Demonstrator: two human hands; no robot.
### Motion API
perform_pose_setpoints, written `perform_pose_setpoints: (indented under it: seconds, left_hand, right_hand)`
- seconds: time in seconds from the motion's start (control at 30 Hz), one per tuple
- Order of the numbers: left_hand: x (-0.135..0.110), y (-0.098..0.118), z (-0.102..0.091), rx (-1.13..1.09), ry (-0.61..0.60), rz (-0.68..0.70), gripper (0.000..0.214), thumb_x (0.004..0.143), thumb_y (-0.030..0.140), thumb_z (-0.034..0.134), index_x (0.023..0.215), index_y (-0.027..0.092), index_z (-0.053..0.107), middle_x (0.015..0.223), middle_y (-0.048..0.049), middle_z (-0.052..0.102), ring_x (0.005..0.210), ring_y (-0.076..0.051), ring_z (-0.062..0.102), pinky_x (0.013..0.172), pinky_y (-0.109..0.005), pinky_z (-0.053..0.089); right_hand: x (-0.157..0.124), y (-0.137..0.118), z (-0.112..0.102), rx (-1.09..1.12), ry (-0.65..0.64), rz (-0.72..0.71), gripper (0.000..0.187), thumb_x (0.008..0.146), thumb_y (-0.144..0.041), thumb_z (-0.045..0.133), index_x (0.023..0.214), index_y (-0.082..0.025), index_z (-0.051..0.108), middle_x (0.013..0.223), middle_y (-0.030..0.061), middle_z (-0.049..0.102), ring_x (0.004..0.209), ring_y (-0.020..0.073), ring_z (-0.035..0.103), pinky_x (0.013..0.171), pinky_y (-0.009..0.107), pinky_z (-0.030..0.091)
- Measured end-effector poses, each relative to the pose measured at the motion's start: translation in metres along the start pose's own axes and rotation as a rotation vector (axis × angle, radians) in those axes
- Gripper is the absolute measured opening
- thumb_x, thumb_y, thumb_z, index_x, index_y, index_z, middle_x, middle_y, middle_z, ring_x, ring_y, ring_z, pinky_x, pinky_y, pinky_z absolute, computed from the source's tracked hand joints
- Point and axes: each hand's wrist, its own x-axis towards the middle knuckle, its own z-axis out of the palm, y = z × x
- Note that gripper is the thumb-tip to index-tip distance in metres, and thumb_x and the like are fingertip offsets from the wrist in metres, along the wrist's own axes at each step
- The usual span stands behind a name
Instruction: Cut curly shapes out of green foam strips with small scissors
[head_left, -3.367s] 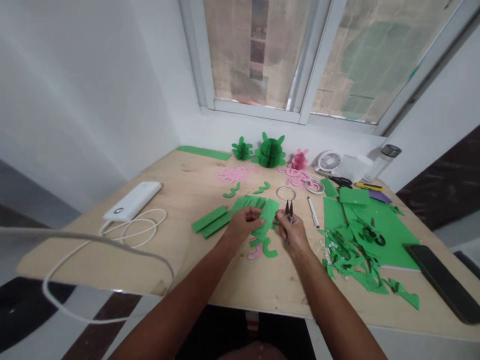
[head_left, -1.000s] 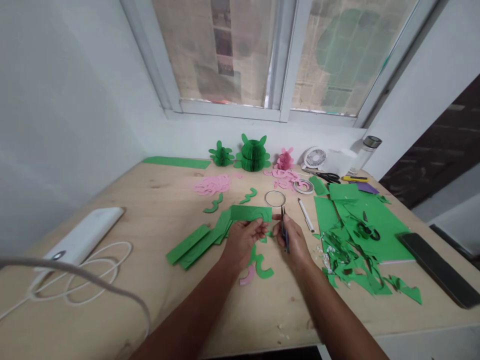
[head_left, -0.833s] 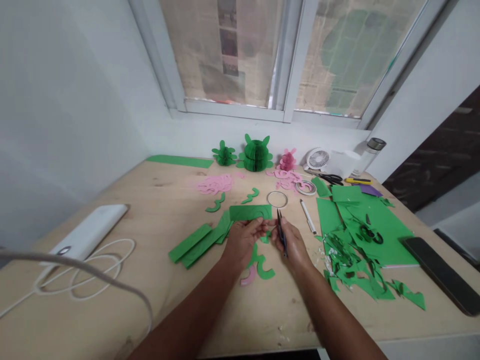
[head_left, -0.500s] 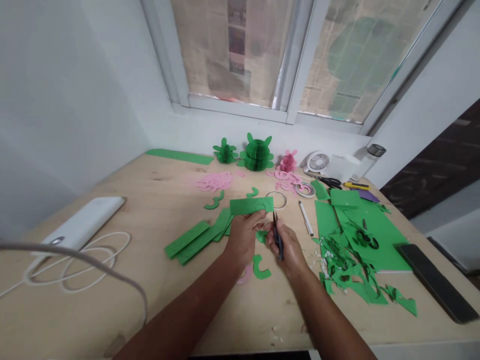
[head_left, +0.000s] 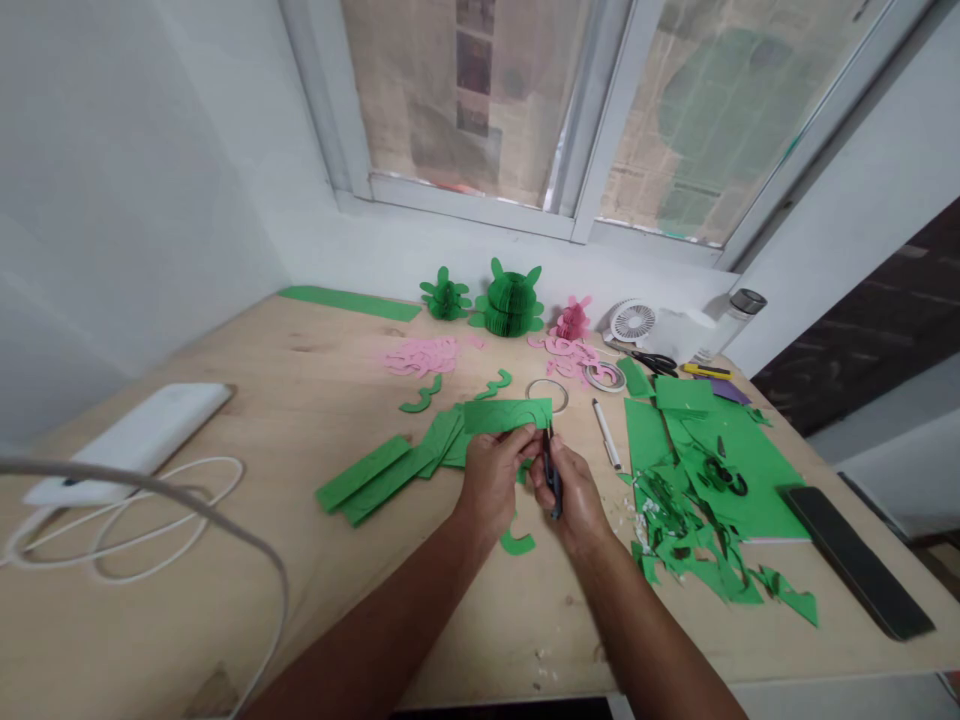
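My left hand (head_left: 491, 470) pinches the lower edge of a green paper strip (head_left: 499, 415), which has a curved outline drawn on it. In my right hand (head_left: 570, 490) is a pair of dark scissors (head_left: 552, 465), its blades pointing up at the strip's right end. How far the blades are apart is hard to see. Under and left of my left hand lie stacked green paper strips (head_left: 375, 480). A curved green cut-out (head_left: 517, 542) rests below my hands, and two more, a left one (head_left: 422, 394) and a right one (head_left: 495, 384), lie beyond them.
Green scraps (head_left: 690, 540) and green sheets (head_left: 772, 460) cover the right side, beside a black phone-like slab (head_left: 855, 560). A white marker (head_left: 606, 435) and tape roll (head_left: 604, 376) lie nearer the middle. Folded paper figures (head_left: 512, 300) stand along the wall. A cable (head_left: 187, 510) loops at left.
The scissors have come closer to the strip, their tips now at its right end. The whole view has shifted slightly. Both hands keep their hold.
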Motion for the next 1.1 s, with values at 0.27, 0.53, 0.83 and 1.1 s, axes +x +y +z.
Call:
perform_pose_setpoints:
  seconds: [0.27,0.53,0.83,1.1]
  left_hand:
    - [-0.0027,-0.0024,-0.0011,-0.027,0.016,0.019,0.010,0.061,0.021,0.075,0.062,0.016,0.066,0.067,-0.0023,0.069,0.069,-0.016,0.067,0.074,-0.030,0.054]
    - [-0.0041,-0.0034,-0.0013,-0.023,0.012,0.023,0.012,0.061,0.023,0.075,0.063,0.017,0.065,0.068,-0.0025,0.070,0.073,-0.018,0.069,0.074,-0.030,0.055]
    - [-0.0043,-0.0041,-0.0002,-0.093,0.021,0.025,0.011,0.058,0.017,0.077,0.062,0.014,0.068,0.064,-0.0017,0.069,0.063,-0.013,0.065,0.072,-0.025,0.054]
    - [-0.0046,-0.0042,0.0005,-0.110,0.036,0.024,0.009,0.057,0.015,0.077,0.060,0.014,0.069,0.063,-0.0019,0.070,0.061,-0.013,0.065,0.069,-0.025,0.054]
  right_hand:
    - [-0.0010,0.0018,0.0005,0.017,-0.001,0.003,0.047,0.075,-0.062,0.067,0.065,-0.016,0.058,0.047,-0.0049,0.048,0.036,0.0047,0.028,0.034,0.021,0.015]
    - [-0.0016,0.0025,0.0004,0.017,0.000,0.007,0.049,0.075,-0.063,0.066,0.061,-0.018,0.053,0.045,-0.0061,0.045,0.035,0.0043,0.026,0.034,0.021,0.014]
    - [-0.0011,0.0035,0.0000,0.031,0.015,0.027,0.049,0.075,-0.063,0.067,0.061,-0.017,0.053,0.044,-0.0066,0.044,0.034,0.0036,0.025,0.033,0.020,0.013]
    - [-0.0008,0.0030,0.0006,0.044,0.025,0.026,0.048,0.074,-0.061,0.069,0.064,-0.017,0.055,0.044,-0.0068,0.044,0.034,0.0033,0.025,0.034,0.019,0.015]
